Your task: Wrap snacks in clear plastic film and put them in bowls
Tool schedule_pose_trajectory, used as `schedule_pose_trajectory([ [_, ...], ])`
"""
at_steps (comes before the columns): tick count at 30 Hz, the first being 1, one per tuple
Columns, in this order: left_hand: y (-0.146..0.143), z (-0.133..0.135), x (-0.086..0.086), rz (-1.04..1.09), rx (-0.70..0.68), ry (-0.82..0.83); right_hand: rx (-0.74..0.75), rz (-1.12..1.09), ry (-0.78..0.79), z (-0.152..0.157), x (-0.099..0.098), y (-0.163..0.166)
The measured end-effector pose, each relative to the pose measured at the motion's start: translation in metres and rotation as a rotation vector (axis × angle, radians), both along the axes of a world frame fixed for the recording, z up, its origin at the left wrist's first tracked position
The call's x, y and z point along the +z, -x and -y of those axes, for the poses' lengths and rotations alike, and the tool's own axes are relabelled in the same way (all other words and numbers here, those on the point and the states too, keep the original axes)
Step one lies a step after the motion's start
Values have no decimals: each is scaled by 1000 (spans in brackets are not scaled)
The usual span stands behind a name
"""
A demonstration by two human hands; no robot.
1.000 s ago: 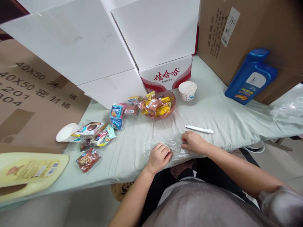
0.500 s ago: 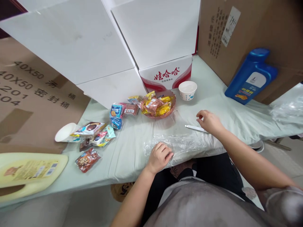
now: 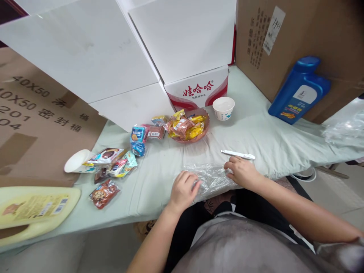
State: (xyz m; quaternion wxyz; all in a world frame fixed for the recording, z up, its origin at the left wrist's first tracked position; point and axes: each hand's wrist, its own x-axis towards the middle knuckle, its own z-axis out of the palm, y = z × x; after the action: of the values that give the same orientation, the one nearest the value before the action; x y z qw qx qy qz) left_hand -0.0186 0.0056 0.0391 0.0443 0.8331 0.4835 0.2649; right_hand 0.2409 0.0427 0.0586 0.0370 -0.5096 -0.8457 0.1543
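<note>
A crumpled clear plastic bag (image 3: pixel 212 178) lies along the table's front edge between my two hands. My left hand (image 3: pixel 182 189) is at the bag's left end, its fingers curled over the plastic. Over the right end is my right hand (image 3: pixel 243 172), palm down, with thumb and fingers apart and fingertips touching the plastic. Just beyond the right fingers lies a white pen-like cutter (image 3: pixel 238 154). Farther back stands a pinkish clear bowl (image 3: pixel 207 127) heaped with wrapped snacks (image 3: pixel 187 126), and right of it a white paper cup (image 3: pixel 223 109) stands upright.
Wrapped snacks (image 3: pixel 113 156) and a tipped paper cup (image 3: pixel 78 161) lie to the left. A pale yellow jug (image 3: pixel 36 210) fills the left front corner. White boxes (image 3: pixel 182 41) line the back. A blue bottle (image 3: pixel 300 91) leans by a brown carton (image 3: pixel 295 34) on the right.
My right hand has moved left and toward me, from beside the white cutter onto the plastic bag. The cutter now shows in full. My left hand has shifted slightly left.
</note>
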Motion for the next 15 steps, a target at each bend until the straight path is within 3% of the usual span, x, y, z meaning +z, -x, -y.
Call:
schedule_pose_trajectory([
  [3,15,-14,5,25,75,-4,43,-30,-38,4,-3,-2],
  [9,26,-28,-1,-230,13,109,2,-45,-21,4,-5,-3],
  [15,24,-25,2,-115,-47,144,25,-31,56,4,-6,-4],
])
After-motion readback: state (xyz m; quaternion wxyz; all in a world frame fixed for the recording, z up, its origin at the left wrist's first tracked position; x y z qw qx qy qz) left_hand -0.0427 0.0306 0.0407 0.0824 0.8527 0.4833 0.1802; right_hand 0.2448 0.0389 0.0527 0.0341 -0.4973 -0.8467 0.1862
